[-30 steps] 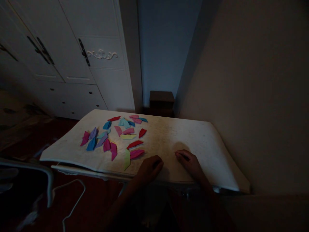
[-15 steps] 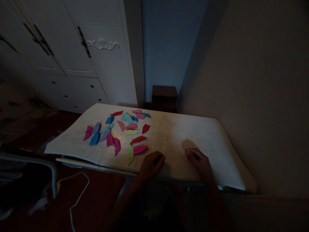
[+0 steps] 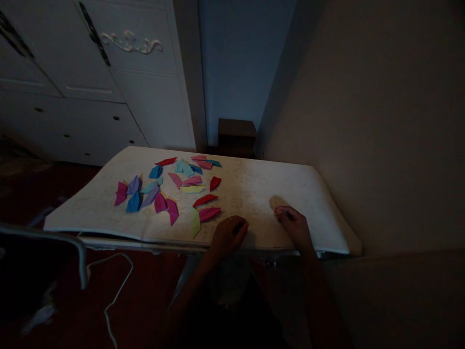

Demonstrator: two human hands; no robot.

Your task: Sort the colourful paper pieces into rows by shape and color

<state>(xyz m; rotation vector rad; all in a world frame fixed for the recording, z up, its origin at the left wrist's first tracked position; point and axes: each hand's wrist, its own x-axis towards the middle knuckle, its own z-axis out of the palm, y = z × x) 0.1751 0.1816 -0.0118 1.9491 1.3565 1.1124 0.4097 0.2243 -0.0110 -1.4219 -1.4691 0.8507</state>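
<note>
My left hand rests on the front part of the white table, fingers curled in and thumb against them. Nothing shows in it. Just left of it lie a magenta folded paper piece and a light green one, both apart from the fingers. My right hand sits farther right on the tabletop, thumb and fingers closed together, with no object visible between them. Several more folded paper pieces, such as a red one, a purple one and a blue one, spread across the table's left half.
A white wardrobe stands behind the table on the left. A brown box-like cabinet is beyond the far edge. The wall runs along the right. At lower left are a chair frame and a white cord.
The view has shifted, so the table and papers appear slightly higher and farther left. Both hands keep nearly the same curled pose and place on the table.
</note>
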